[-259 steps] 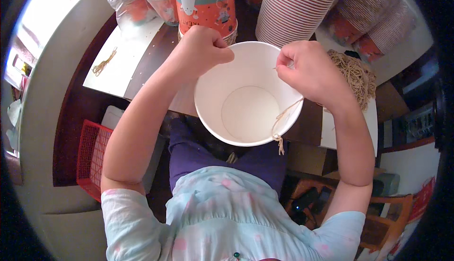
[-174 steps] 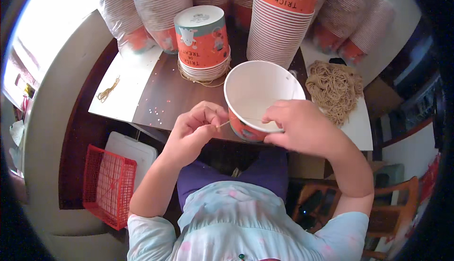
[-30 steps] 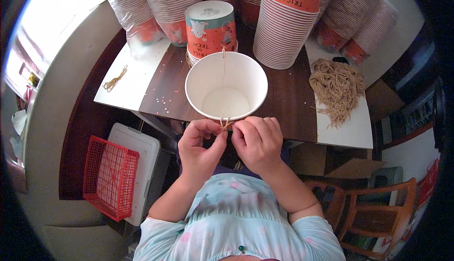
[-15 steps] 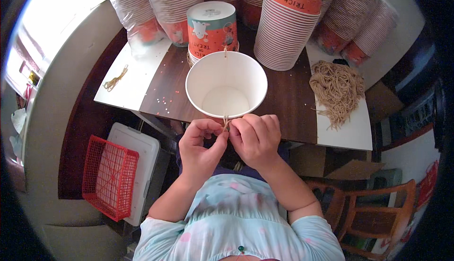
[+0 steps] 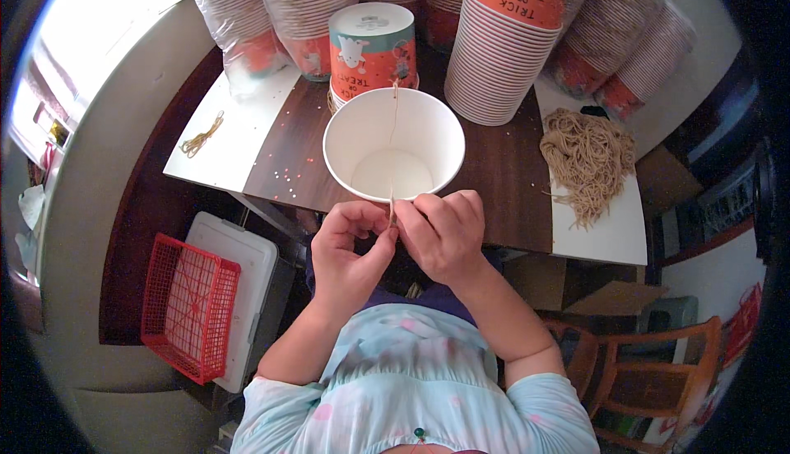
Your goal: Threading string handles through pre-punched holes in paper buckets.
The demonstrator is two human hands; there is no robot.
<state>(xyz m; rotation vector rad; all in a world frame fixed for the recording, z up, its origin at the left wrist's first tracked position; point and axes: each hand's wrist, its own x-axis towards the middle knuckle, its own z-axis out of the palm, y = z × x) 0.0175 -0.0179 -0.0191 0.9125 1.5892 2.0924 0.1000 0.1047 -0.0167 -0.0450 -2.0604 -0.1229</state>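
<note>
A white paper bucket (image 5: 428, 137) stands at the table's near edge, its mouth tilted toward me. Tan twine (image 5: 392, 207) hangs at the near rim, pinched between the fingertips of my left hand (image 5: 347, 248) and my right hand (image 5: 446, 240). Both hands are closed, thumbs and forefingers almost meeting; the ends of the twine are hidden by the fingers. On the opposite rim sits another piece of twine, its thin shadow or strand running down the inner wall. Just behind is an upside-down orange and teal bucket (image 5: 370, 63) with a white ghost figure, resting on others.
A tall stack of nested buckets (image 5: 498, 63) stands back right, and plastic-wrapped stacks (image 5: 309, 9) line the back. Loose twine (image 5: 588, 158) is heaped at right; a small bundle (image 5: 202, 137) lies at left. A red basket (image 5: 189, 306) and wooden chair (image 5: 658, 372) flank me.
The twine between my fingertips now looks narrower and straighter at the near rim. My right fingers have shifted slightly up and left; the bucket has hardly moved.
</note>
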